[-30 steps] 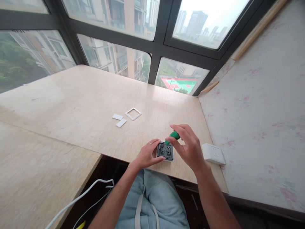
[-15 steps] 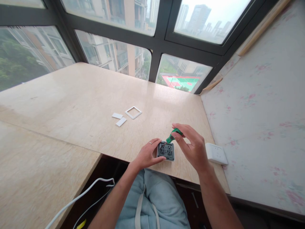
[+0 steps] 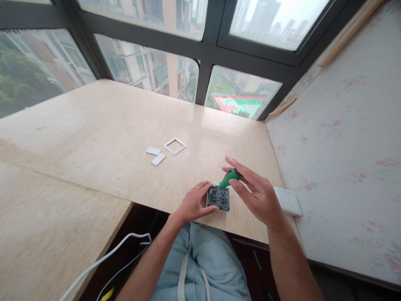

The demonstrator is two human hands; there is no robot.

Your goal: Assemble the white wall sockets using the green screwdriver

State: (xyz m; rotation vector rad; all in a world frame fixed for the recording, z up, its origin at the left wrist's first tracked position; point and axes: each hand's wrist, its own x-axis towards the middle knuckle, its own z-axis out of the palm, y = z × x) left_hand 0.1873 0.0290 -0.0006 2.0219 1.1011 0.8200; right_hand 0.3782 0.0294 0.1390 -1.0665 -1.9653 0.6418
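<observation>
A square wall switch (image 3: 223,201) with its dark inside showing lies near the front edge of the stone counter. My left hand (image 3: 196,202) grips it from the left, thumb along the near side and fingers at the far side. In my right hand (image 3: 252,190) is a green and black screwdriver (image 3: 228,179), held by its handle between thumb and fingers, some fingers stretched out. The screwdriver leans down to the left, its tip at the upper left part of the switch. Whether the tip sits in a screw I cannot tell.
On the counter (image 3: 109,121) lie a white square frame (image 3: 167,149) and two white rocker plates (image 3: 158,159). A white socket box (image 3: 288,201) stands by the papered wall at right. White cables (image 3: 103,258) hang at lower left. Windows border the far side.
My right fingers have loosened and spread around the screwdriver handle, and the hand has shifted slightly right. My left hand and the switch stay in place. The view has tilted a little.
</observation>
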